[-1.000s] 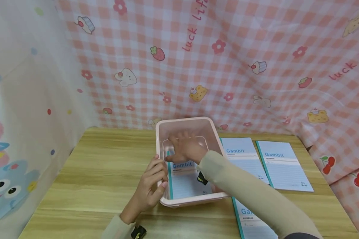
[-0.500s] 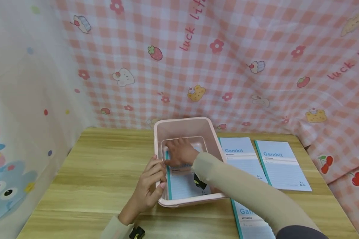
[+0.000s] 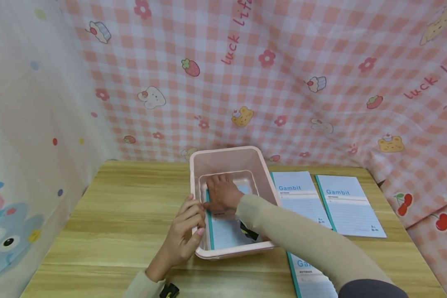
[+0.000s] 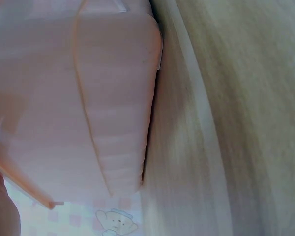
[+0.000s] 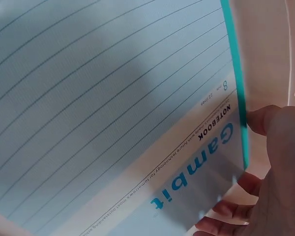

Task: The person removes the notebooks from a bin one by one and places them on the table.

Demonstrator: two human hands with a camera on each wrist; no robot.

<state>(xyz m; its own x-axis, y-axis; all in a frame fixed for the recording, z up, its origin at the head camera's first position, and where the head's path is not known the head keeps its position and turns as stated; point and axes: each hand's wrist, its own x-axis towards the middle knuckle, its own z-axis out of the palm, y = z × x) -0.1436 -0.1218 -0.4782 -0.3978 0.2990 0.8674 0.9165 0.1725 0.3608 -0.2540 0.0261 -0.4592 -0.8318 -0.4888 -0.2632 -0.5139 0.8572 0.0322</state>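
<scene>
A pale pink plastic bin stands on the table, with a white lined notebook with a teal spine lying inside. My left hand grips the bin's left rim; only a bit of that hand shows in the left wrist view. Inside the bin, my right hand rests over the notebook's top part with fingers extended. In the right wrist view, the thumb touches the teal spine of the notebook, and the fingertips lie along its top edge.
Two more Gambit notebooks lie flat right of the bin, one close to it and one farther right. Another notebook lies at the front, partly under the right forearm. A checked pink curtain hangs behind the wooden table.
My right hand has moved down and slightly left onto the notebook's top part, covering its title, with its fingers closer together. My left hand stays on the bin's rim.
</scene>
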